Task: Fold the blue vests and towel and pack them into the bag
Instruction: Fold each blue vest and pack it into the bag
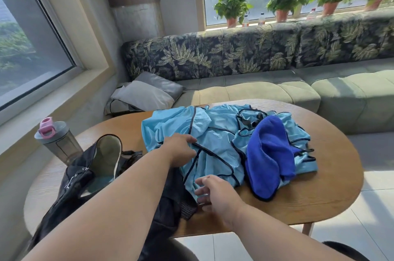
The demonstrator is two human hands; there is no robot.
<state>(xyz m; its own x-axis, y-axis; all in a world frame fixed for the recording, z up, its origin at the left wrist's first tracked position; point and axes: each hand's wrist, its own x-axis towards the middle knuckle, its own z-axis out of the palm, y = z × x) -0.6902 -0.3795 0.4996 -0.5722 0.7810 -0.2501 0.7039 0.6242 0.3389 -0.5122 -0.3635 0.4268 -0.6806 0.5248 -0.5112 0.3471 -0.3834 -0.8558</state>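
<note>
A single wide-angle head view looks forward and down from just behind the person's outstretched forearms, close over the oval table (309, 203), the left hand (179, 150) and right hand (217, 194) near centre, a sofa (277, 90) and windows beyond the fingers

- Oval wooden table (319, 203) on a pale tiled floor (373, 213).
- Green sofa (277, 90) with a leaf-print back; grey cushions (147, 94) in its corner.
- Sunlit windows (32, 43); potted plants (232, 6) on the sill.
</note>
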